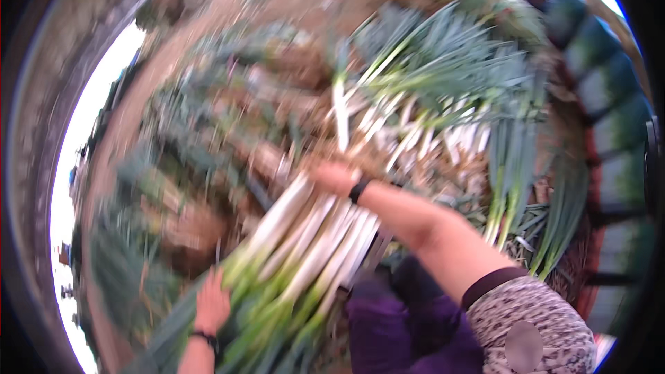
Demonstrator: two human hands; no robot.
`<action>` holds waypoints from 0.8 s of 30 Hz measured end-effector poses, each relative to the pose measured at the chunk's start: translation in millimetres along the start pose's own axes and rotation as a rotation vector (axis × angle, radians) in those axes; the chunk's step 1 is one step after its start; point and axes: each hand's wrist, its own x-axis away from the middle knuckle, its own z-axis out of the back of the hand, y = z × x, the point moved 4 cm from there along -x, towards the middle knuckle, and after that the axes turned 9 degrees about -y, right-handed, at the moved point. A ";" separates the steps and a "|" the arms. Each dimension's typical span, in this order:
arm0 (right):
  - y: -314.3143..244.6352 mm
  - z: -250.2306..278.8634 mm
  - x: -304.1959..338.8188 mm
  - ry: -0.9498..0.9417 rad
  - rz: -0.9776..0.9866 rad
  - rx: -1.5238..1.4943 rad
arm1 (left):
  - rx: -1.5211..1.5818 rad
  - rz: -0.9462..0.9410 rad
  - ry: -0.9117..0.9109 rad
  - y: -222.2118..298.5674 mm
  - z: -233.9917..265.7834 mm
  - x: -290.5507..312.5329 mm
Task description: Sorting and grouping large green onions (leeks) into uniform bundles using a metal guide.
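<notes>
A bundle of leeks (pixel 315 235) lies slantwise in front of me, white shanks toward the upper right and green leaves toward the lower left. My left hand (pixel 213 303) rests against the bundle's left side where white turns to green, its fingers stretched out. At the root ends is my right hand (pixel 334 179), blurred by motion, touching the tops of the shanks near the brown roots. Whether its fingers close on a leek does not show.
More leeks (pixel 443 76) are spread at the upper right, leaves pointing away. A heap of leeks with soil-brown roots (pixel 263 97) covers the left and middle. Along the right edge runs a dark green and red ribbed object (pixel 606 118). My purple-clad legs (pixel 409 318) are at the bottom.
</notes>
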 end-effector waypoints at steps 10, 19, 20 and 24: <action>-2.7 11.4 366.0 -0.290 -0.175 -1.053 | -0.218 -0.110 0.129 8.2 3.5 -11.4; -39.1 -13.1 559.1 -0.363 -0.748 -0.977 | 0.769 -0.192 0.740 70.8 90.7 9.2; -43.4 -4.0 568.5 -0.019 -0.681 -0.858 | 0.857 -0.265 0.861 94.8 110.3 32.0; -80.5 142.1 599.0 0.745 -0.362 -0.805 | 0.615 -0.663 1.373 210.6 216.2 221.5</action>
